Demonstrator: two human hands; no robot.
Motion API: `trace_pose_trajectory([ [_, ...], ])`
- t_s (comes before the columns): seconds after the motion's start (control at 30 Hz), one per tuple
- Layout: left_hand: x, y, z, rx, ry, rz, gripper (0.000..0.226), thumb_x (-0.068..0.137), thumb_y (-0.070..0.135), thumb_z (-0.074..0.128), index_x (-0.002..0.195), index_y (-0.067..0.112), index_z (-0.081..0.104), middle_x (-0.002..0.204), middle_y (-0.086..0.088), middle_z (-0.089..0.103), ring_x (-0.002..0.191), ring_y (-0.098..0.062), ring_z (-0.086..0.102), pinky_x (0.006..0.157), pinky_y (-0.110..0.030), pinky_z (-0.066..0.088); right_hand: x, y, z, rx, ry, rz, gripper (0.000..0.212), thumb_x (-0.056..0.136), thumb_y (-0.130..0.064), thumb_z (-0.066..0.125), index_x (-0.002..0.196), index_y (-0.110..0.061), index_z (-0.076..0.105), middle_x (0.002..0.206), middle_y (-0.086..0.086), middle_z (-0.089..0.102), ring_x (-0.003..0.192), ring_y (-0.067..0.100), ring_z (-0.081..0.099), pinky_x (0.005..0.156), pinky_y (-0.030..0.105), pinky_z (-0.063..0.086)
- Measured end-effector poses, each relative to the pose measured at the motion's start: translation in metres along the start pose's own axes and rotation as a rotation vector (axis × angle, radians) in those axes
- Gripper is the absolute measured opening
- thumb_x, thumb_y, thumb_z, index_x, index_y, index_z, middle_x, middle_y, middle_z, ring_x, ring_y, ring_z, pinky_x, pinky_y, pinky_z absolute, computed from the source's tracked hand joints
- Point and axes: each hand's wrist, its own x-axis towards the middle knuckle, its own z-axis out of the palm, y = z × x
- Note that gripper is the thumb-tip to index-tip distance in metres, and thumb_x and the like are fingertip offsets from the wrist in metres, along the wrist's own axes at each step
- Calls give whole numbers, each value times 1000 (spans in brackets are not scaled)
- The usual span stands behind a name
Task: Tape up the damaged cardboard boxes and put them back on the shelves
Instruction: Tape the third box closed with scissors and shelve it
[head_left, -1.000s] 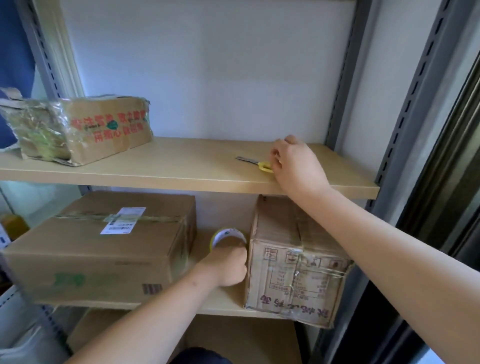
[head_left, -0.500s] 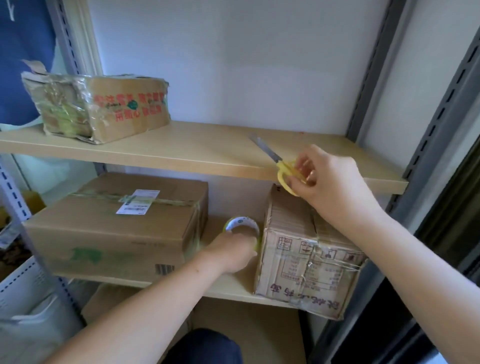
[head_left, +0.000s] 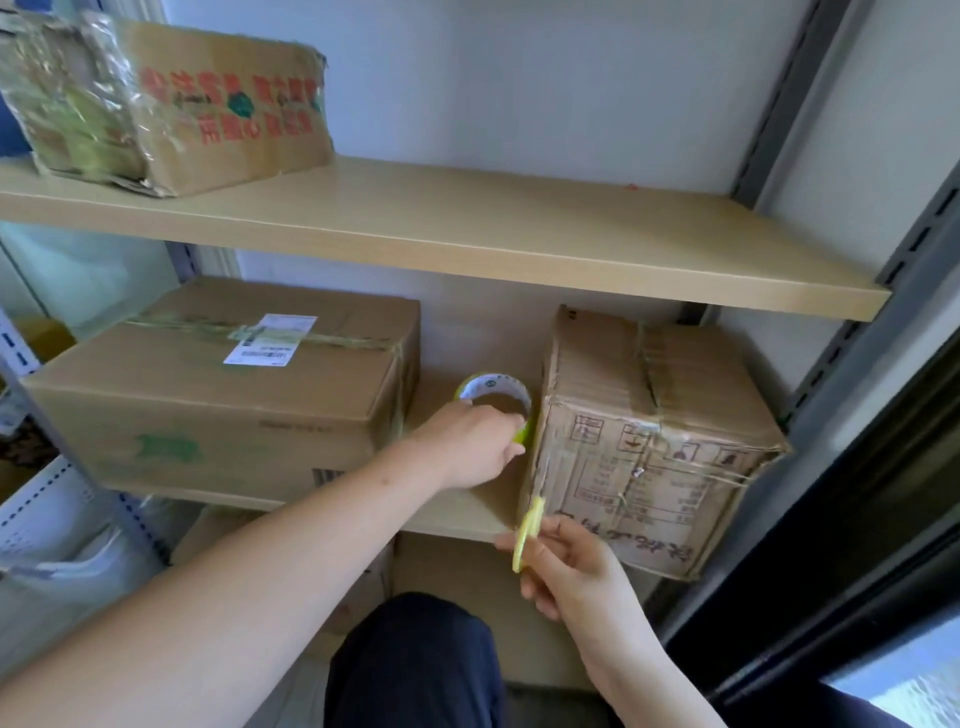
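My left hand (head_left: 470, 447) is on the tape roll (head_left: 496, 397), fingers curled round its near edge. Roll stands on the lower shelf (head_left: 467, 512), in the gap between the big sealed box (head_left: 223, 395) on the left and the damaged box (head_left: 649, 441) on the right, just beside the damaged one.

My right hand (head_left: 571, 569) grips the yellow-handled scissors (head_left: 527, 535), fingers closed on the handles; they sit at the damaged box's lower front left corner. Blades not clear, lost against the cardboard.

Damaged box: crumpled top, loose tape strands across the front, printed panel and red handwriting low down. Its front corner overhangs the shelf edge.

Upper shelf (head_left: 519, 234): a third box (head_left: 171, 98), heavily wrapped in tape, red print, far left.

My knee (head_left: 415, 660) in dark cloth shows below.
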Motion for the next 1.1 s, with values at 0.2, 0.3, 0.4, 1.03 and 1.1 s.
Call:
trace_pose_trajectory([
  [0.2,2,-4,7,30,57,6,27,102,35,42,113,15,58,111,-9,66,105,-31,61,70,-28,34,46,-74,-13,-835,416,-708,14,88,-46,51,92,-35,43,74,-12,60,70,8,54,53,23,41],
  [0.3,4,-8,7,-24,53,31,22,100,33,44,104,16,57,101,-8,63,97,-33,61,68,-27,33,93,-108,-14,-1208,399,-813,16,97,-32,49,108,-20,51,100,-8,63,101,24,49,72,33,41],
  [0.4,6,-16,7,-65,24,8,23,101,32,43,109,15,55,102,-11,64,94,-35,62,68,-28,36,122,-111,-20,-1190,216,-649,29,100,-29,50,126,-17,52,107,-4,59,113,28,54,78,33,41],
  [1.03,19,-54,-5,-78,37,96,9,101,34,51,101,29,59,68,12,45,83,-25,56,62,-29,29,25,-7,-5,-727,-68,-487,40,75,-61,68,109,-49,50,98,-17,57,89,8,56,80,30,51],
  [1.1,23,-56,-7,-82,13,93,11,101,36,51,100,30,60,62,16,42,77,-22,55,62,-30,34,25,37,5,-644,-76,-331,47,69,-58,69,111,-51,49,92,-14,53,76,9,49,75,32,48],
])
